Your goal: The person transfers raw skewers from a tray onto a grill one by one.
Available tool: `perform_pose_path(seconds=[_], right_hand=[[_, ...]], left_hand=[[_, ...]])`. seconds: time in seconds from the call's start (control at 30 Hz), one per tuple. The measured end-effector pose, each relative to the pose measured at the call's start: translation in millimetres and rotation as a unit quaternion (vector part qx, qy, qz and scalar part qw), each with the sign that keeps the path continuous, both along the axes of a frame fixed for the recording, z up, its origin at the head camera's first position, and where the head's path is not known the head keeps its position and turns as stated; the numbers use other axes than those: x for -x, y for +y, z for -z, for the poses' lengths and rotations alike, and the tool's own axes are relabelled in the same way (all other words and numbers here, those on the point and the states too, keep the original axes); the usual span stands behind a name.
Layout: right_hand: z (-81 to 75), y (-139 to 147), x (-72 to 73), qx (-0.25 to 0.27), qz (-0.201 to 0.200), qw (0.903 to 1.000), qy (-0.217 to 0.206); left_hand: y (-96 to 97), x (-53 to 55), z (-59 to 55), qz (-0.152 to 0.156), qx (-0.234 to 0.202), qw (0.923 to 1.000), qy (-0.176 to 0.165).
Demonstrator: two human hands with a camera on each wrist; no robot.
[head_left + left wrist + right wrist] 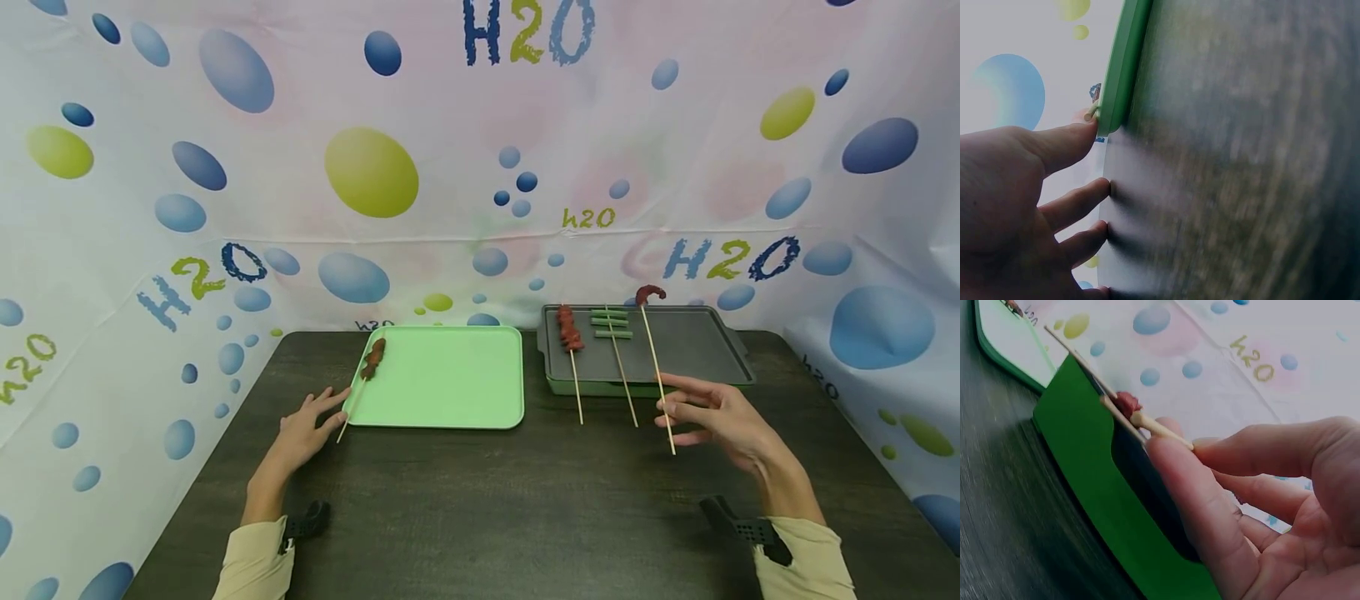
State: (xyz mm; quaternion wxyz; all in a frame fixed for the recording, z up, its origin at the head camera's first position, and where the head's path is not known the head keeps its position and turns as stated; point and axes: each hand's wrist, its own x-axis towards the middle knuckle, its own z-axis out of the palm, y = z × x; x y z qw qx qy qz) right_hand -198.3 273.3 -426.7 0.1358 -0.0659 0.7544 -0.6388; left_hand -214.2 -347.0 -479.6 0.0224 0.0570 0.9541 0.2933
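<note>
My right hand (716, 417) pinches a wooden skewer (655, 354) between thumb and fingers, its curled dark red piece (649, 294) at the top, over the right part of the grey grill pan (690, 342). On that pan lie a skewer of red chunks (569, 327) and a skewer of green pieces (612, 323), handles sticking out over the front edge. My left hand (306, 429) rests at the near left corner of the light green tray (442, 383). Its thumb (1069, 142) is right at the rim, other fingertips on the table. A brown meat skewer (372, 360) lies along the tray's left side.
The dark wooden table (480, 517) runs up to a white curtain (450, 108) with blue and green bubbles. The pan sits on a green base (1085, 450), to the right of the tray with a narrow gap between them.
</note>
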Motion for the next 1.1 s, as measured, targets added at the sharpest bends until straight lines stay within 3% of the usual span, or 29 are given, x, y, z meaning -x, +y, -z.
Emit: perform_pose_path(seconds=[0.33, 1.1], right_hand=[[9.6, 12.3, 2.7, -0.003, 0.006, 0.9998, -0.02], [15.1, 19.9, 3.2, -0.003, -0.001, 0.9989, -0.046]], left_hand=[[0.1, -0.9, -1.6, 0.0, -0.002, 1.0, 0.002], [1.8, -2.5, -3.8, 0.003, -0.003, 1.0, 0.006]])
